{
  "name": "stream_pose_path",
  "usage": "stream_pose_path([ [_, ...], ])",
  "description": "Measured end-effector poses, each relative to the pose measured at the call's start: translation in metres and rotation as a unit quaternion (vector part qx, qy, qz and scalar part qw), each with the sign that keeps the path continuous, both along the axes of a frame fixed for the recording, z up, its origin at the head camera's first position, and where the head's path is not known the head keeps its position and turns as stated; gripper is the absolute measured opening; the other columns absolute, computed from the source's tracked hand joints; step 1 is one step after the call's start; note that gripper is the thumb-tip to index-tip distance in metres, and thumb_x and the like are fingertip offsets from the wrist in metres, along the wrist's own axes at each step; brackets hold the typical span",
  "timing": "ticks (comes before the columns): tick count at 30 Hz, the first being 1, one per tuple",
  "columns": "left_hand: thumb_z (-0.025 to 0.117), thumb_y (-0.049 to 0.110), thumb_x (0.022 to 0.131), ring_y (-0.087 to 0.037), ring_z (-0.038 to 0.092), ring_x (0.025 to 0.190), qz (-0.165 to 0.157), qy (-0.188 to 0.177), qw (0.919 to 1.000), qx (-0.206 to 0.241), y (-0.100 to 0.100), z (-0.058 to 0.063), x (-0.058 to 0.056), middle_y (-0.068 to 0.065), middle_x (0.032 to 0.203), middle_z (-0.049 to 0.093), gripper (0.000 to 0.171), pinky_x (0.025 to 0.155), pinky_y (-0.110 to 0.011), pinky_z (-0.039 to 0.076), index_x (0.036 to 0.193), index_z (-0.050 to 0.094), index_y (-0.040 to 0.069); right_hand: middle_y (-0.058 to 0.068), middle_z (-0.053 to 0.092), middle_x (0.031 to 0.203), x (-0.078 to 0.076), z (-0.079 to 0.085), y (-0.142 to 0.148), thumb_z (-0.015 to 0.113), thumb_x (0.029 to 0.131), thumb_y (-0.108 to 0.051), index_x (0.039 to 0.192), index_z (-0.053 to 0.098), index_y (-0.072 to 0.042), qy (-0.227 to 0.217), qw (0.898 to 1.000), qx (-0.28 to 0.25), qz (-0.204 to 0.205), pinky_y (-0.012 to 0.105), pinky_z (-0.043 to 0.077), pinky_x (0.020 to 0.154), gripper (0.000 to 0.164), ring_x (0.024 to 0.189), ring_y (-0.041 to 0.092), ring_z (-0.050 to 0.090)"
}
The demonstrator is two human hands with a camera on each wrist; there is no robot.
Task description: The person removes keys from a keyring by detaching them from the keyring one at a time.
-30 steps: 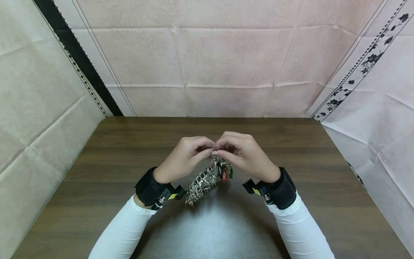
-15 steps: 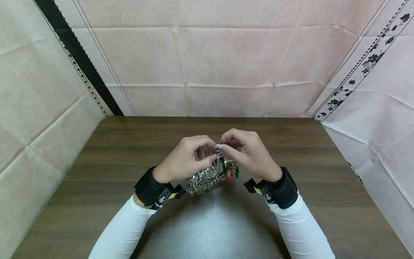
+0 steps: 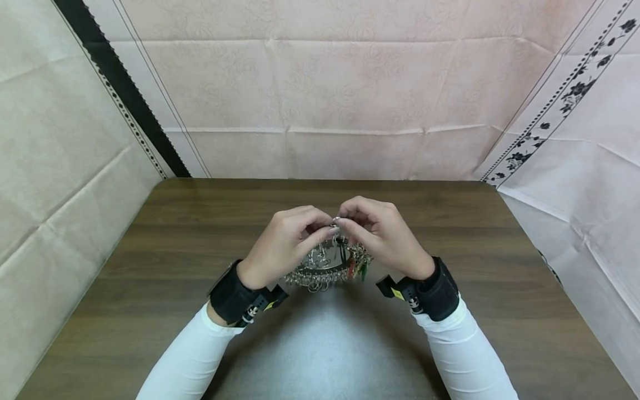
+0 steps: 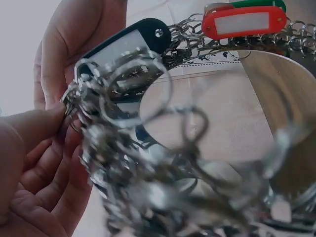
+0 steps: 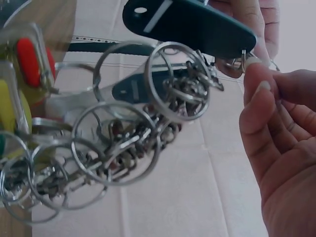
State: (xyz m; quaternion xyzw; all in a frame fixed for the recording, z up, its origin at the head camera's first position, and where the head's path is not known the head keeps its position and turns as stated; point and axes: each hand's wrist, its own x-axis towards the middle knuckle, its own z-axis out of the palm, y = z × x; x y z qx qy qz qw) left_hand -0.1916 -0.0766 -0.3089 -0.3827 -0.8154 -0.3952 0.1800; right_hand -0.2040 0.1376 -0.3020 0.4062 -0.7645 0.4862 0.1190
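My left hand and right hand meet above the middle of the table. A bunch of silver key rings, linked in a chain, hangs below them in a loop. In the left wrist view, the left thumb and fingers pinch the chain beside a dark key tag. The right thumb and forefinger pinch a small metal ring at the dark tag's end in the right wrist view. A red key tag and a green key tag hang farther along the chain. The pinched link is mostly hidden by fingertips.
The brown wooden table lies under both hands. Patterned pale cloth stands behind it and on both sides. Black straps with small cameras are around the wrists.
Both hands have risen slightly with the rings. The bunch has swung from a slanting hang into a wider loop. The left fingers spread a little, then came back against the right fingertips.
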Motion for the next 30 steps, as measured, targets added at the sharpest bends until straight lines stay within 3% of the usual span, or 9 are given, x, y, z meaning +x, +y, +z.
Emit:
stream_pose_path([
  [5, 0.070, 0.008, 0.095, -0.008, 0.058, 0.076, 0.007, 0.005, 1.0000, -0.002, 0.0008, 0.0002, 0.0006, -0.001, 0.087, 0.066, 0.004, 0.066, -0.032, 0.056, 0.098, 0.071, 0.006, 0.004, 0.061, 0.078, -0.0014, -0.0001, -0.0001, 0.063, 0.097, -0.001, 0.098, 0.068, -0.002, -0.020, 1.000, 0.015, -0.006, 0.023, 0.050, 0.054, 0.005, 0.061, 0.009, 0.056],
  [8, 0.069, 0.007, 0.095, -0.008, 0.059, 0.077, 0.008, 0.003, 1.0000, -0.003, 0.0006, 0.0005, 0.0002, -0.002, 0.088, 0.066, 0.005, 0.067, -0.030, 0.055, 0.099, 0.071, 0.005, 0.006, 0.062, 0.080, -0.0018, 0.0002, -0.0005, 0.062, 0.098, -0.002, 0.098, 0.067, -0.002, -0.035, 0.999, 0.027, -0.012, 0.024, 0.051, 0.056, 0.005, 0.063, 0.010, 0.057],
  [15, 0.068, 0.007, 0.096, -0.009, 0.059, 0.077, 0.028, -0.045, 0.9986, 0.004, 0.0008, 0.0026, 0.0009, -0.003, 0.088, 0.066, 0.005, 0.067, -0.024, 0.053, 0.100, 0.069, 0.005, 0.005, 0.060, 0.080, -0.0017, -0.0023, -0.0028, 0.062, 0.099, -0.003, 0.095, 0.066, -0.004, -0.030, 0.999, 0.034, -0.028, 0.023, 0.050, 0.056, 0.005, 0.063, 0.010, 0.057],
  [18, 0.068, 0.006, 0.095, -0.008, 0.060, 0.076, 0.037, -0.050, 0.9980, 0.009, 0.0008, 0.0033, 0.0015, -0.003, 0.088, 0.067, 0.003, 0.068, -0.022, 0.053, 0.098, 0.070, 0.005, 0.005, 0.059, 0.079, -0.0009, -0.0029, -0.0043, 0.063, 0.098, -0.003, 0.095, 0.065, -0.004, -0.035, 0.999, 0.027, -0.028, 0.023, 0.050, 0.055, 0.005, 0.062, 0.009, 0.056],
  [26, 0.065, -0.001, 0.092, -0.010, 0.060, 0.075, 0.045, 0.016, 0.9988, 0.012, 0.0018, 0.0017, 0.0020, -0.004, 0.086, 0.066, 0.007, 0.066, -0.028, 0.056, 0.094, 0.068, 0.004, 0.001, 0.053, 0.075, -0.0012, -0.0027, -0.0035, 0.062, 0.099, -0.004, 0.095, 0.063, -0.005, -0.067, 0.997, 0.032, -0.006, 0.022, 0.039, 0.054, 0.004, 0.061, 0.008, 0.046],
  [30, 0.064, -0.003, 0.090, -0.010, 0.060, 0.074, 0.046, 0.047, 0.9978, 0.011, 0.0033, -0.0010, 0.0010, -0.007, 0.085, 0.066, 0.007, 0.065, -0.026, 0.055, 0.093, 0.068, 0.003, 0.005, 0.055, 0.069, -0.0007, -0.0007, 0.0001, 0.056, 0.102, -0.005, 0.099, 0.059, -0.003, -0.133, 0.990, 0.047, 0.030, 0.024, 0.043, 0.049, 0.004, 0.052, 0.011, 0.048],
])
